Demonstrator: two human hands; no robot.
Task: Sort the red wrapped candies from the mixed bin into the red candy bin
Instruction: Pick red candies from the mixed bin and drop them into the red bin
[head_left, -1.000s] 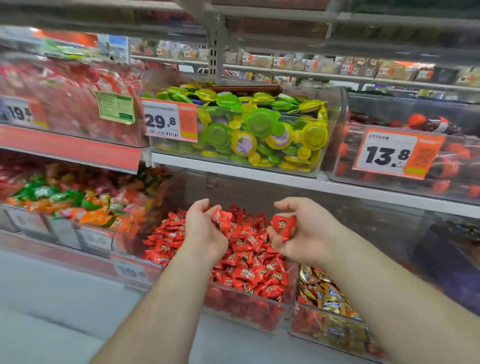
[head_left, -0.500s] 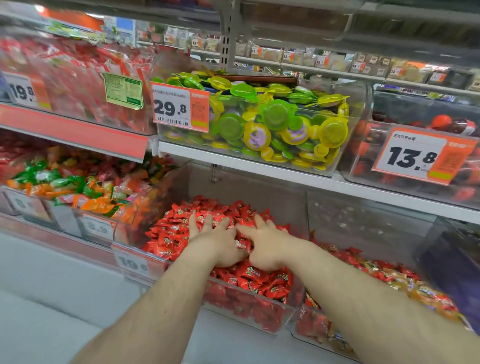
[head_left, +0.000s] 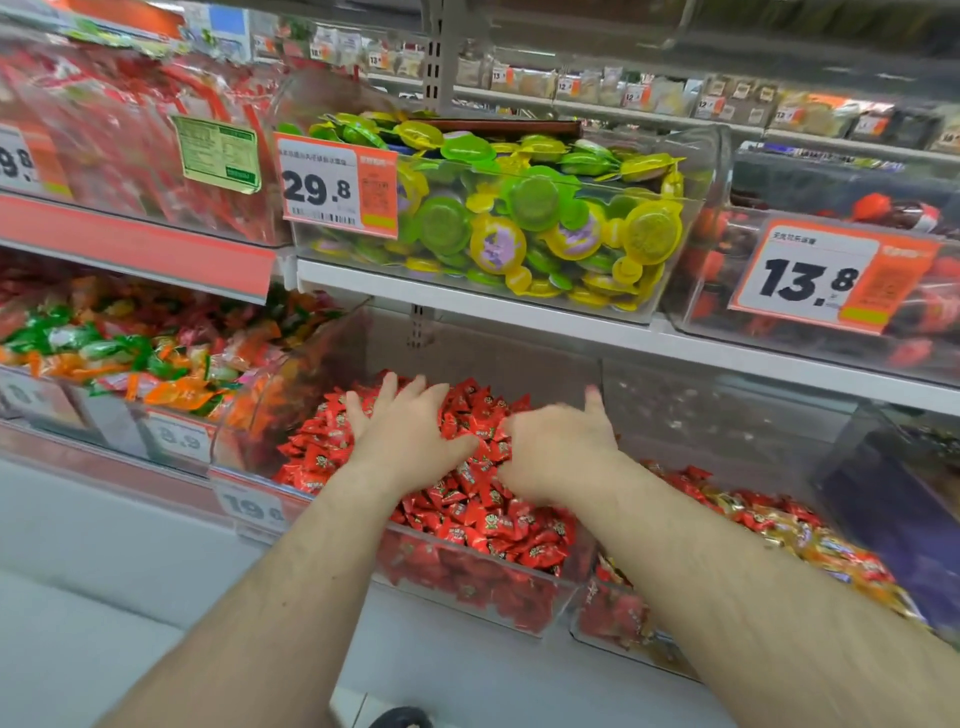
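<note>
Pressing flat on the red wrapped candies (head_left: 467, 514), the left hand (head_left: 410, 441) and right hand (head_left: 558, 447) lie open, holding nothing, inside the red candy bin (head_left: 467, 597). Right of them sits the mixed bin (head_left: 623, 623). Half a second ago the hands touched; now they sit apart.

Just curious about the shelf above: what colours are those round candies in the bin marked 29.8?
Mostly green and yellow, a few with purple centres; the head view shows them.

glossy red candies (head_left: 488, 525) in clear plastic bin (head_left: 467, 587).
</note>
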